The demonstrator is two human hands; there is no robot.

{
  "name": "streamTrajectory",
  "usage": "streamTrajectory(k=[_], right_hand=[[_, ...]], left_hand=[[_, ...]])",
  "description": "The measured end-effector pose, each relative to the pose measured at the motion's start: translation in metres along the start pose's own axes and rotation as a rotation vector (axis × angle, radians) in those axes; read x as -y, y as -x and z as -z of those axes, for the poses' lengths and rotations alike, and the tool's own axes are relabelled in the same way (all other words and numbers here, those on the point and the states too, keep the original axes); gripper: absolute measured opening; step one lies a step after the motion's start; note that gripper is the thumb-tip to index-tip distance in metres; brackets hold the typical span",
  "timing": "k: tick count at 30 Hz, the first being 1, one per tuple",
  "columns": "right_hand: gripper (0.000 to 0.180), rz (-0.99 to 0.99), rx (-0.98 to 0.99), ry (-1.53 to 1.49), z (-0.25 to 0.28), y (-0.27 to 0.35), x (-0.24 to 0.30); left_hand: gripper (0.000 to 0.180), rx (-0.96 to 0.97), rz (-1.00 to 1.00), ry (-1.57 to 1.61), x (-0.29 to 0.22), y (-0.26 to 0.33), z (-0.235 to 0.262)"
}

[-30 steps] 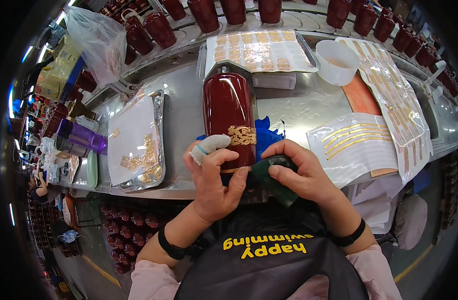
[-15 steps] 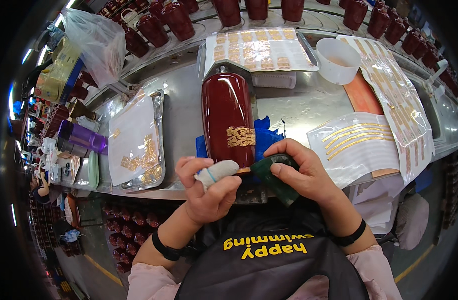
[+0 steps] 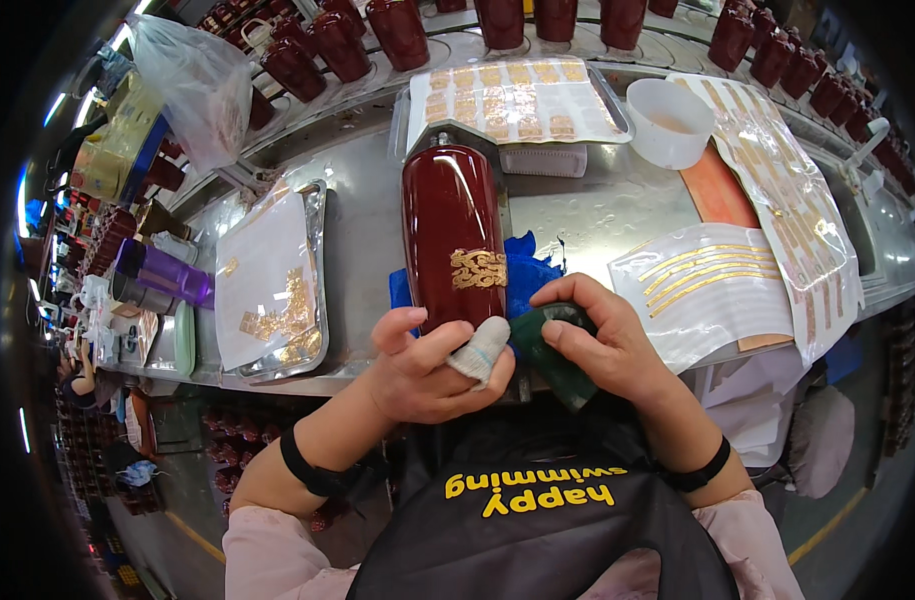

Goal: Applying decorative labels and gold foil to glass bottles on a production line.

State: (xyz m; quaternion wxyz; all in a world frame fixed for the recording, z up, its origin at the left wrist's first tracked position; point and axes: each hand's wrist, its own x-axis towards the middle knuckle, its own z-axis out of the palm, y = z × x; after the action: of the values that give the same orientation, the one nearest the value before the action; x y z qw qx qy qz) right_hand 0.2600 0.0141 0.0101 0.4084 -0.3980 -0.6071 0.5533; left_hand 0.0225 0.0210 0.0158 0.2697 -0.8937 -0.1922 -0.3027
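Gripping the near end of a tall glossy dark-red ceramic bottle (image 3: 454, 235), the left hand (image 3: 422, 368) is curling closed around its base, with a white cloth-wrapped fingertip (image 3: 480, 347) pressing against the lower edge. Beside it, the right hand (image 3: 602, 345) is clenching tight around a dark green cloth pad (image 3: 549, 350), holding it against the bottle's bottom right corner; both hands are touching one another at the bottle's base. Lying on its side, the bottle is pointing its neck away from the person and is resting on a crumpled blue cloth (image 3: 530, 270) on the metal workbench (image 3: 597, 205). A gold ornamental decal (image 3: 478, 268) is showing on the bottle's side, just above the hands. To the left, a shallow metal tray (image 3: 317, 250) is carrying a white sheet with gold decal pieces (image 3: 277, 315). To the right, a clear film with gold strips (image 3: 702, 285) is lying near the right hand. Farther back, a tray of gold decal squares (image 3: 512, 100) and a white plastic bowl (image 3: 669, 122) are standing well apart from the hands. Rows of similar dark-red bottles (image 3: 397, 30) are lining the far edge of the bench.
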Motion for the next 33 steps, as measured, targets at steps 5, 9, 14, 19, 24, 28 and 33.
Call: streamTrajectory(k=[5, 9, 14, 19, 24, 28, 33], right_hand=[[0.023, -0.087, -0.225, -0.205, -0.003, 0.002, 0.000], [0.025, 0.048, -0.206, -0.155, -0.027, -0.014, 0.011], [0.022, 0.158, -0.319, 0.157, -0.034, -0.014, 0.002], [0.022, 0.181, -0.333, 0.116, -0.047, -0.017, 0.007], [0.022, 0.100, -0.249, 0.137, -0.044, -0.017, 0.008], [0.022, 0.116, -0.317, 0.136, -0.042, -0.014, 0.005], [0.020, 0.105, -0.301, 0.120, -0.047, -0.016, 0.008]], left_hand=[[0.029, 0.033, 0.202, 0.100, -0.005, 0.003, 0.006], [0.057, 0.140, 0.565, 0.138, -0.011, -0.004, 0.013], [0.063, 0.178, 0.553, 0.085, -0.013, -0.002, 0.008], [0.059, 0.141, 0.529, 0.085, -0.012, 0.002, 0.005], [0.064, 0.011, 0.669, 0.289, -0.014, 0.022, 0.000], [0.068, 0.115, 0.633, 0.219, -0.013, -0.005, 0.005], [0.070, -0.085, 0.788, 0.453, -0.018, 0.021, -0.004]])
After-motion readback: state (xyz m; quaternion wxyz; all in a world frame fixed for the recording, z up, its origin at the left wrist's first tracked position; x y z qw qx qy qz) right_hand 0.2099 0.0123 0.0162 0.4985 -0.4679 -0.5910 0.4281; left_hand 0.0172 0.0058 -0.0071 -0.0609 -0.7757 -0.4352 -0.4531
